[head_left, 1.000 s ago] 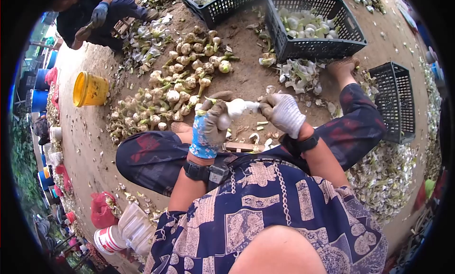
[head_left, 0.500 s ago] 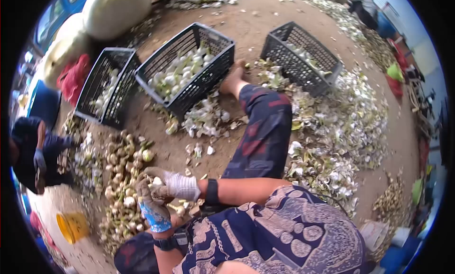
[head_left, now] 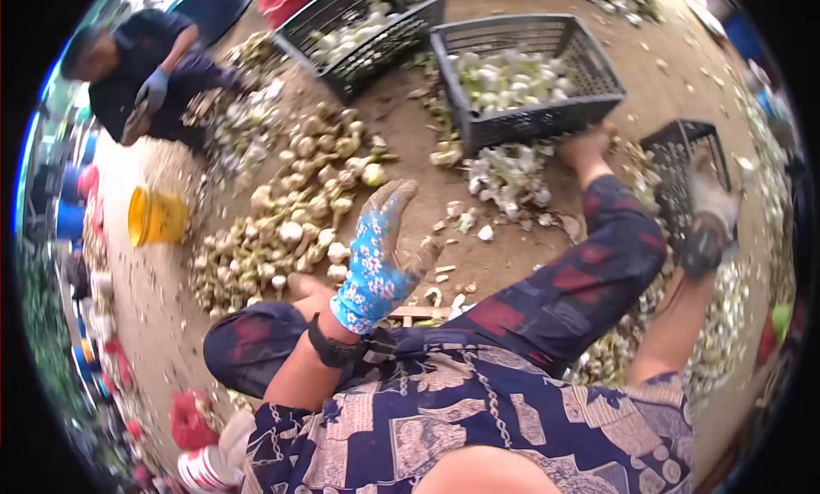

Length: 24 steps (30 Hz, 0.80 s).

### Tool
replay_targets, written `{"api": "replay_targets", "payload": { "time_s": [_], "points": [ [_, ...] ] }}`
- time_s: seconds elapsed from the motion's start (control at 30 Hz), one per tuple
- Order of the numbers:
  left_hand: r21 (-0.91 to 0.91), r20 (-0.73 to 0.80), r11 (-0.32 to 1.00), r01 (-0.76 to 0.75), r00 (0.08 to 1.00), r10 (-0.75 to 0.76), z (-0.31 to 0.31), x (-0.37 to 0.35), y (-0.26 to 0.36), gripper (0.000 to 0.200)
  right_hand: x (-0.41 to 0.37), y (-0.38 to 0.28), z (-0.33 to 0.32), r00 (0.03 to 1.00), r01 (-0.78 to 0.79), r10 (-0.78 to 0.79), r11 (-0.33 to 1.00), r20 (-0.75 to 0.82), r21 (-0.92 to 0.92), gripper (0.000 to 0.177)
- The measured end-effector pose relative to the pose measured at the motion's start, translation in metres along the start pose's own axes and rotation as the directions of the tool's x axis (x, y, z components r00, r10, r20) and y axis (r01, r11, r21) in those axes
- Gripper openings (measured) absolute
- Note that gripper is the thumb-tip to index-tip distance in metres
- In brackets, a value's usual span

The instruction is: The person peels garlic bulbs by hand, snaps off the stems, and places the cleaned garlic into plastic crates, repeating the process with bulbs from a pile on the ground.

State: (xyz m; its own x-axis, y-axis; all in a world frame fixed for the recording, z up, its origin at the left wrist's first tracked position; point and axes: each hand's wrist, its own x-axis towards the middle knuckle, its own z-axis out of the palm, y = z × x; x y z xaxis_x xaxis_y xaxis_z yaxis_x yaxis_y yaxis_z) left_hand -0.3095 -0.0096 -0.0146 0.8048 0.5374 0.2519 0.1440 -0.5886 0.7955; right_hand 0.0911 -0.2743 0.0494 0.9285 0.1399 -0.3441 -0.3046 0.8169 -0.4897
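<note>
The hands are held well apart. The left hand (head_left: 384,250), fingers spread, is positioned beside a heap of garlic (head_left: 295,225) on the ground; the right hand (head_left: 716,202), blurred, is seen before the right crate (head_left: 666,165), its grip indeterminable. Pale bulbs (head_left: 512,79) are contained in the middle crate (head_left: 547,122) and left crate (head_left: 384,54); a yellow bucket (head_left: 158,216) is placed left of the heap.

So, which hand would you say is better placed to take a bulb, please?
Probably the left hand: open beside the bulb pile, while the right hand is by the side crate.
</note>
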Motion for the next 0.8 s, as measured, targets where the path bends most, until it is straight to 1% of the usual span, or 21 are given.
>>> {"api": "replay_targets", "payload": {
  "time_s": [0.03,0.07,0.1,0.13,0.17,0.2,0.23,0.27,0.3,0.33,0.37,0.4,0.47,0.5,0.53,0.6,0.63,0.67,0.73,0.77,0.8],
  "points": [
    [-0.057,-0.099,0.99,0.132,0.986,-0.137,-0.001,-0.008,-0.02,0.054,0.01,0.023,-0.013,0.988,-0.078,0.088,0.994,0.129,-0.078,0.048],
    [-0.291,-0.228,0.902,0.319,0.892,-0.389,0.006,-0.021,-0.042,0.04,0.01,0.046,-0.036,0.954,-0.137,0.175,0.977,0.244,-0.162,0.049],
    [-0.523,-0.176,0.717,0.46,0.765,-0.619,0.004,-0.033,-0.059,0.028,-0.016,0.101,-0.034,0.752,-0.318,0.427,0.902,0.502,-0.291,0.041],
    [-0.715,-0.067,0.461,0.526,0.605,-0.793,0.001,-0.044,-0.076,0.02,-0.043,0.162,-0.039,0.822,-0.295,0.487,0.808,0.296,-0.51,0.034],
    [-0.885,0.084,0.162,0.436,0.492,-0.866,0.004,-0.062,-0.099,0.018,-0.103,0.221,-0.007,0.819,-0.271,0.552,0.614,0.158,-0.741,0.028],
    [-0.947,0.262,-0.153,0.282,0.407,-0.875,0.006,-0.077,-0.116,0.024,-0.119,0.265,-0.016,0.702,-0.191,0.693,0.405,0.164,-0.894,0.026],
    [-0.933,0.298,-0.23,0.277,0.232,-0.926,0.007,-0.076,-0.121,0.031,-0.12,0.311,-0.036,0.648,0.019,0.742,0.209,0.171,-0.978,0.024],
    [-0.943,0.23,-0.149,0.296,0.26,-0.938,0.013,-0.083,-0.132,0.034,-0.118,0.357,-0.055,0.536,0.469,0.779,0.044,0.324,-0.882,0.027],
    [-0.94,0.238,-0.165,0.299,0.227,-0.944,0.011,-0.08,-0.138,0.036,-0.121,0.392,-0.054,0.4,0.793,0.8,-0.058,0.447,-0.607,0.03],
    [-0.934,0.247,-0.178,0.311,0.197,-0.949,0.008,-0.076,-0.137,0.038,-0.12,0.402,-0.051,0.442,0.69,0.823,-0.057,0.357,-0.722,0.028],
    [-0.929,0.227,-0.139,0.343,0.234,-0.945,0.006,-0.068,-0.13,0.039,-0.121,0.422,-0.049,0.474,0.71,0.795,-0.091,0.379,-0.698,0.028],
    [-0.937,0.17,-0.052,0.346,0.318,-0.933,0.01,-0.069,-0.14,0.038,-0.116,0.453,-0.048,0.498,0.731,0.771,-0.127,0.397,-0.671,0.029],
    [-0.9,-0.024,0.203,0.385,0.421,-0.907,0.012,-0.073,-0.158,0.028,-0.088,0.508,-0.053,0.491,0.795,0.732,-0.155,0.472,-0.587,0.028],
    [-0.92,-0.019,0.148,0.364,0.336,-0.942,0.006,-0.072,-0.159,0.021,-0.083,0.529,-0.045,0.42,0.861,0.775,-0.176,0.472,-0.477,0.028],
    [-0.936,-0.011,0.099,0.338,0.254,-0.967,-0.002,-0.069,-0.16,0.016,-0.081,0.547,-0.037,0.363,0.88,0.852,-0.182,0.377,-0.438,0.029],
    [-0.976,0.111,-0.069,0.206,0.202,-0.973,-0.011,-0.073,-0.173,0.01,-0.076,0.582,-0.035,0.355,0.927,0.759,-0.208,0.546,-0.313,0.034],
    [-0.971,0.118,-0.078,0.228,0.167,-0.979,-0.01,-0.078,-0.175,0.01,-0.063,0.599,-0.034,0.457,0.873,0.669,-0.213,0.586,-0.438,0.038],
    [-0.966,0.12,-0.086,0.244,0.127,-0.985,-0.01,-0.078,-0.184,0.01,-0.04,0.624,-0.018,0.676,0.705,0.622,-0.392,0.395,-0.591,0.04],
    [-0.96,0.156,-0.123,0.251,0.116,-0.981,-0.011,-0.078,-0.184,0.01,-0.008,0.662,-0.032,0.695,0.657,0.66,-0.42,0.287,-0.626,0.043],
    [-0.952,0.191,-0.157,0.263,0.105,-0.976,-0.011,-0.077,-0.185,0.01,-0.011,0.668,-0.015,0.649,0.675,0.751,-0.494,0.123,-0.548,0.049],
    [-0.954,0.184,-0.152,0.257,0.103,-0.978,-0.011,-0.076,-0.187,0.01,-0.008,0.676,-0.018,0.525,0.827,0.835,-0.453,0.167,-0.334,0.047]
  ]
}}
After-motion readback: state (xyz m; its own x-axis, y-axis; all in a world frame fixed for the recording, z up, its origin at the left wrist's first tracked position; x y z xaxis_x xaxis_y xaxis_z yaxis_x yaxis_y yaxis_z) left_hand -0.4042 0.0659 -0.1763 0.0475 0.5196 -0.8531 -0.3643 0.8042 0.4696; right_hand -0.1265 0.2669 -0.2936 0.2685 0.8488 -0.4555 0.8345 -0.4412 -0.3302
